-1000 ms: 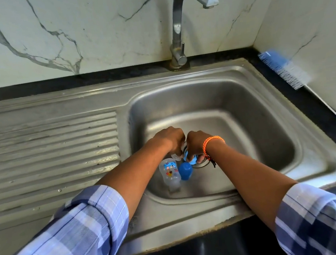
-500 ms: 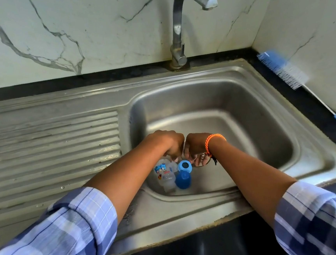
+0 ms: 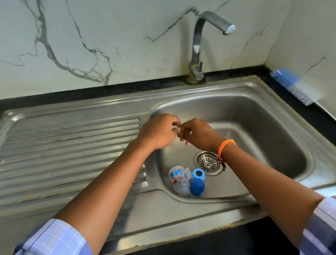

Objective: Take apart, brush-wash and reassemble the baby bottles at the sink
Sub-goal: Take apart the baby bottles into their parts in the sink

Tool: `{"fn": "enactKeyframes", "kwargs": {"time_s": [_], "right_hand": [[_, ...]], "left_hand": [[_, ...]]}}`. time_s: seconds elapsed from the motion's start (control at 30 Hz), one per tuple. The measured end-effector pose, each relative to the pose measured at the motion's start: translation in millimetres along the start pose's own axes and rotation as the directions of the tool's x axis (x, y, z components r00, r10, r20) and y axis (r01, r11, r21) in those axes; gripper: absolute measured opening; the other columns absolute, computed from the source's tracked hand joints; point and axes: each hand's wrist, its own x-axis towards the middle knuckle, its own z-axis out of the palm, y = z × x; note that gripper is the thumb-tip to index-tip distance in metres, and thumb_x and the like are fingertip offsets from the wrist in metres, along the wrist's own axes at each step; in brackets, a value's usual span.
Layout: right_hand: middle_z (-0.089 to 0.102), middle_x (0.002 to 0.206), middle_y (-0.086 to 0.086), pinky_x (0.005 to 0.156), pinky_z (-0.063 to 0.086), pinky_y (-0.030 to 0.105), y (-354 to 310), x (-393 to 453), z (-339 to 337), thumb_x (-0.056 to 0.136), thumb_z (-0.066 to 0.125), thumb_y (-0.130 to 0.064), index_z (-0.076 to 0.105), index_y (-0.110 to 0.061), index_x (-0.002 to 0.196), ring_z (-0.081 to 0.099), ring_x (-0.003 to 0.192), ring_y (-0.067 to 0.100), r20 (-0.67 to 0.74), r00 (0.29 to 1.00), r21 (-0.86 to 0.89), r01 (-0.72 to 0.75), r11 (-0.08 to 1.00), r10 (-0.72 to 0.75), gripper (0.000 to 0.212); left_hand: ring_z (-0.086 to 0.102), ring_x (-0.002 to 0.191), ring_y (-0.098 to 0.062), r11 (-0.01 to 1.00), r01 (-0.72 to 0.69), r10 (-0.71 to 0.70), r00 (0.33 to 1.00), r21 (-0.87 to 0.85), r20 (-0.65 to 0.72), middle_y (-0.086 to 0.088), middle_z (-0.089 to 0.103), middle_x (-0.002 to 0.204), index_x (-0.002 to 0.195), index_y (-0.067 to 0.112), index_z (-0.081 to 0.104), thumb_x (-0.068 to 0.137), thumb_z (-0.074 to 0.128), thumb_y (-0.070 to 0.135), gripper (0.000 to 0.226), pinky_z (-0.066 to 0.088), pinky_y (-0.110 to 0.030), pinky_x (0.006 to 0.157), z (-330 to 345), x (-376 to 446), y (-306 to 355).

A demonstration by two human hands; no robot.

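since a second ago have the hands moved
Yes. Both the left hand and right hand have risen off the drain, now up toward the tap.

**Bottle parts in the basin, brush by the wall**

A clear baby bottle with a printed cartoon label lies on its side at the front left of the sink floor. Touching its right side sit a blue ring collar and a blue cap. A blue-and-white bottle brush leans against the right wall.

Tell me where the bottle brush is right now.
The bottle brush lies on the dark counter right of the sink, bristles toward the back corner by the wall, away from both hands.
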Motion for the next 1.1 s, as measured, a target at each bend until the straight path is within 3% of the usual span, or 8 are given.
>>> {"fn": "enactKeyframes", "kwargs": {"time_s": [0.2,0.43,0.6,0.7,0.8,0.87,0.97,1.1], "right_hand": [[0.076,0.087,0.000,0.081,0.058,0.045,-84.4,-1.4,14.7,0.097,0.063,-0.012,0.077,-0.014,0.096,0.073,0.082,0.022,-0.263,0.945,0.143,0.240,0.960,-0.196,0.014],[0.077,0.088,-0.005,0.084,0.060,0.045,-179.2,-0.7,74.3,0.098,0.064,-0.012,0.077,-0.017,0.100,0.073,0.085,0.015,-0.245,0.905,0.323,0.415,0.851,-0.348,0.014],[0.077,0.094,-0.006,0.087,0.059,0.036,-249.1,6.2,135.8,0.100,0.066,-0.013,0.077,-0.015,0.101,0.070,0.089,0.009,-0.203,0.876,0.397,0.482,0.781,-0.438,0.012],[0.077,0.095,-0.001,0.088,0.060,0.033,-290.1,9.7,173.1,0.101,0.065,-0.012,0.077,-0.012,0.103,0.071,0.091,0.011,-0.162,0.883,0.477,0.461,0.748,-0.441,0.012],[0.078,0.097,0.002,0.090,0.060,0.034,-328.2,16.0,207.4,0.098,0.065,-0.006,0.077,-0.009,0.104,0.072,0.091,0.015,-0.132,0.891,0.554,0.429,0.713,-0.434,0.014],[0.078,0.102,0.008,0.094,0.059,0.037,-355.2,21.9,226.5,0.096,0.065,0.000,0.076,-0.006,0.109,0.073,0.092,0.020,-0.091,0.887,0.588,0.414,0.695,-0.452,0.018],[0.074,0.120,0.016,0.105,0.054,0.038,-393.1,33.0,247.5,0.094,0.061,0.007,0.069,0.000,0.126,0.071,0.105,0.025,-0.007,0.873,0.593,0.397,0.701,-0.488,0.034],[0.056,0.151,0.016,0.119,0.042,0.045,-430.0,49.1,267.5,0.100,0.058,-0.005,0.047,-0.007,0.154,0.054,0.138,0.032,0.189,0.831,0.544,0.355,0.761,-0.523,0.055]], "left_hand": [[0.067,0.103,-0.013,0.962,0.026,-0.122,0.931,-0.272,-0.343,0.012,0.071,0.115,0.113,0.031,0.074,0.098,0.065,0.024,0.019,0.056,-0.040,0.090,-49.2,-47.2,-35.4],[0.068,0.090,0.002,0.876,0.105,-0.376,0.759,-0.470,-0.532,0.024,0.074,0.103,0.100,0.036,0.077,0.096,0.066,0.023,0.017,0.055,-0.026,0.080,-97.5,-125.2,-112.5],[0.067,0.093,-0.007,0.791,0.250,-0.611,0.391,-0.559,-0.689,0.016,0.072,0.102,0.096,0.031,0.074,0.101,0.052,0.030,0.022,0.051,-0.032,0.079,-115.6,-193.5,-175.3],[0.060,0.104,-0.027,0.743,0.407,-0.613,0.096,-0.531,-0.784,-0.005,0.061,0.115,0.103,0.020,0.064,0.099,0.058,0.036,0.017,0.041,-0.034,0.079,-121.0,-219.3,-202.3],[0.050,0.117,-0.038,0.645,0.431,-0.601,-0.225,-0.631,-0.767,-0.015,0.048,0.131,0.112,0.014,0.051,0.087,0.067,0.037,0.038,0.040,-0.043,0.083,-134.8,-233.5,-221.7],[0.046,0.121,-0.038,0.596,0.415,-0.604,-0.332,-0.687,-0.724,-0.016,0.042,0.137,0.122,0.010,0.047,0.083,0.065,0.040,0.052,0.039,-0.046,0.084,-143.6,-239.8,-236.3],[0.045,0.130,-0.034,0.568,0.283,-0.711,-0.305,-0.773,-0.634,-0.013,0.038,0.147,0.142,0.012,0.038,0.087,0.060,0.046,0.069,0.044,-0.046,0.096,-151.7,-243.8,-265.0],[0.060,0.125,-0.016,0.545,0.053,-0.835,-0.047,-0.836,-0.548,-0.001,0.053,0.147,0.156,0.028,0.033,0.097,0.055,0.045,0.065,0.053,-0.044,0.106,-159.6,-245.1,-290.1]]}}
